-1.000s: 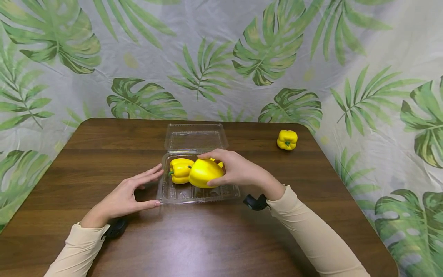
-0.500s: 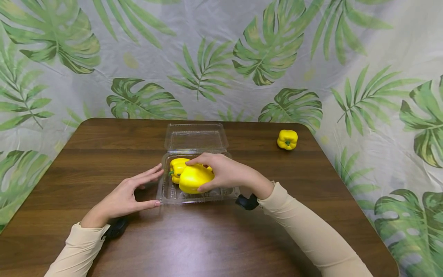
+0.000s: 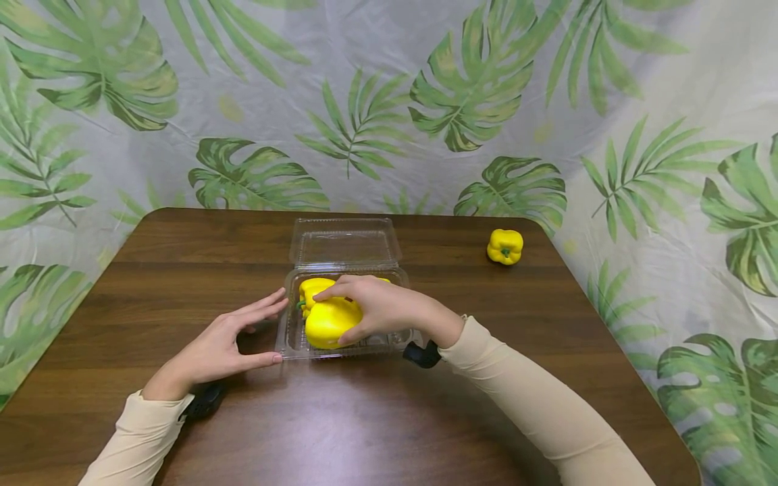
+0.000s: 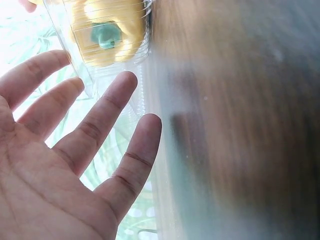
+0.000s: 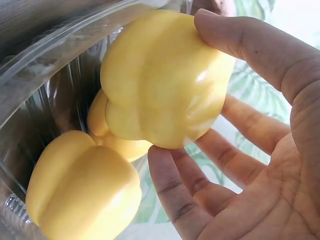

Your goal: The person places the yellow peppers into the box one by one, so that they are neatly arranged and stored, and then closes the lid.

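1. The right hand grasps a glossy yellow bell pepper, thumb and fingers curled round it, low inside the clear plastic clamshell container, at its front left corner.
2. Behind that pepper a second yellow bell pepper with a green stem lies in the tray's back left part; the right wrist view shows a third yellow bell pepper in the tray, touching the held one's neighbour.
3. The left hand rests on the dark brown wooden table, fingers straight and spread, holding nothing; its fingertips are at the tray's left wall.
4. The container's hinged clear lid lies open flat behind the tray.
5. A lone small yellow bell pepper sits near the table's far right corner, well apart from the tray.
6. Bare wood lies in front of the tray, between the two cream sleeves.
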Motion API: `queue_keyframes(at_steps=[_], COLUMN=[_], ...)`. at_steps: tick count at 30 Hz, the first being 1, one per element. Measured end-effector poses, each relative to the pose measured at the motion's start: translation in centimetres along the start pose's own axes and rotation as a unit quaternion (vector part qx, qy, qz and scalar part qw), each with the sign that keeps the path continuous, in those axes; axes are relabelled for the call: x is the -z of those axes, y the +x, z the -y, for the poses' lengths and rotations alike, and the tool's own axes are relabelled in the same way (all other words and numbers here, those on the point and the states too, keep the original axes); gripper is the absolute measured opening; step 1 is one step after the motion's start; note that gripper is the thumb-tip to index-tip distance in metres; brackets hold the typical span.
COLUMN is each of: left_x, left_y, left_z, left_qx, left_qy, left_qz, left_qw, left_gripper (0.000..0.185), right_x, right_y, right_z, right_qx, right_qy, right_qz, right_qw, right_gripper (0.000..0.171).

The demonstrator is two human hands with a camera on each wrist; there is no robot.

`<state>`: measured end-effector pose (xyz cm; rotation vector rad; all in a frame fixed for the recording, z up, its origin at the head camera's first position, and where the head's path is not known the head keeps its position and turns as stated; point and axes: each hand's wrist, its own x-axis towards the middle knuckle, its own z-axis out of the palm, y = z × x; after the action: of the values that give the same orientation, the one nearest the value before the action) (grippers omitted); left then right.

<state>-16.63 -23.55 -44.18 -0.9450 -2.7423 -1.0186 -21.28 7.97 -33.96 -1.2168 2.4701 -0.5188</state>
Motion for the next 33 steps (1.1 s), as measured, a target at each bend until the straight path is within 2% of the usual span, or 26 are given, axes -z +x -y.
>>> queue_keyframes(at_steps=[24, 33], left_x=[-0.2, -0.2], left_y=[0.0, 0.0], left_z=[0.2, 0.3], left_qx=[0.000, -0.001], left_qy=[-0.019, -0.021], left_qz=[0.002, -0.001], left_qw=[0.9998, 0.9998], left_gripper=[0.087, 0.086], right_x=[-0.9, -1.1], right_y=[1.7, 2.0], right_z=[0.1, 0.1], right_qx=[0.015, 0.025], right_qy=[-0.026, -0.016], right_qz=[0.031, 0.034], right_qw=[0.999, 0.999], right_gripper=[0.077, 0.077])
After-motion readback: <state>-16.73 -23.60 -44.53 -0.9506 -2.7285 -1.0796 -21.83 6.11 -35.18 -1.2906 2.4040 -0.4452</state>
